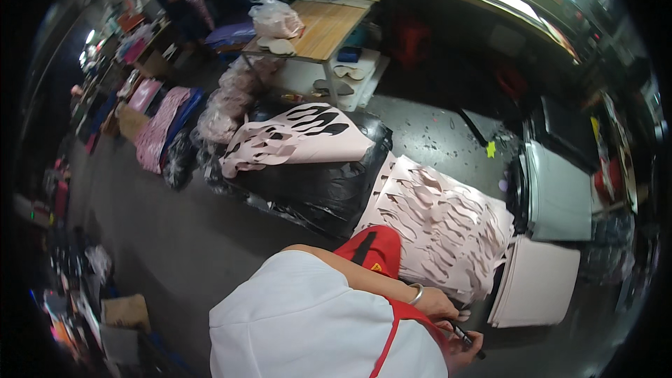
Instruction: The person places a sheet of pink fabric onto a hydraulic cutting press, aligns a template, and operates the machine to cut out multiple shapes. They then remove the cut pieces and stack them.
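Low on the right, both my hands are close together in front of my red apron. My left hand (439,304), with a silver bangle at the wrist, is closed at the upper end of a slim black marker pen (462,334). Lower down, the fingers of my right hand (466,351) wrap round the same pen; part of this hand is hidden by my body. Just beyond my left hand lies a stack of pale pink sheets (441,217) with many wavy cut-outs. Beside that stack is a pile of uncut pale pink sheets (537,283).
A cut pink sheet (336,145) lies curled over black plastic (301,192). Behind stands a wooden-topped table (325,28) bearing a white plastic bag (274,17). Grey-white sheets (560,192) are stacked at right. Another person (171,0) stands far left among bundles.
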Action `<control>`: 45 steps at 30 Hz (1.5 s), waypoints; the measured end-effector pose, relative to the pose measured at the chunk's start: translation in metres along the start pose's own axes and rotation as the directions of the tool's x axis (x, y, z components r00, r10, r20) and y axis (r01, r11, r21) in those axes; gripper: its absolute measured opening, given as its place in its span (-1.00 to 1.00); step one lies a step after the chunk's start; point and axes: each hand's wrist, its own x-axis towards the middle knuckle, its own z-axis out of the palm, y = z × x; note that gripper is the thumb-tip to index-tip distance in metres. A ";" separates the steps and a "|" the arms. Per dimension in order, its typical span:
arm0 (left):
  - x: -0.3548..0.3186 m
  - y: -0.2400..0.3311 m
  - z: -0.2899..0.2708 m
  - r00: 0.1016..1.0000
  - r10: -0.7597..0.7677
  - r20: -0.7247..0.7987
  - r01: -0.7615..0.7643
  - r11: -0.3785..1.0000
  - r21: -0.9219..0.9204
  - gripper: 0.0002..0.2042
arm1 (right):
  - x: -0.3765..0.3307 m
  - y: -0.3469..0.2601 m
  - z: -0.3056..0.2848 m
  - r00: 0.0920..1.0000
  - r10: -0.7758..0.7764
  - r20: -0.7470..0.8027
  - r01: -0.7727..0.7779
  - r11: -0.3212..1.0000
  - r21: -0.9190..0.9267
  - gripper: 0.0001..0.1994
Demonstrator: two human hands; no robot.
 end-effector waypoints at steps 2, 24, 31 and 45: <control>0.011 -0.005 -0.004 0.996 -0.083 0.017 0.083 0.996 -0.026 -0.66 | 0.022 -0.003 -0.002 0.998 -0.029 0.064 0.040 0.984 -0.176 -0.71; 0.167 -0.404 -0.377 0.946 -0.324 0.024 0.216 0.570 -0.793 -0.75 | 0.474 0.046 0.186 0.983 0.051 0.176 0.000 0.960 -0.278 -0.69; -0.137 -0.651 -0.740 -0.546 0.066 -0.835 0.702 0.580 -0.414 -0.69 | 0.710 0.054 0.403 0.887 0.439 0.145 -0.170 0.601 -0.781 -0.74; -0.272 -0.759 -0.820 -0.455 -0.276 -0.846 0.866 0.084 -0.493 -0.51 | 0.866 0.012 0.418 0.908 0.405 -0.104 -0.223 0.260 -0.939 -0.73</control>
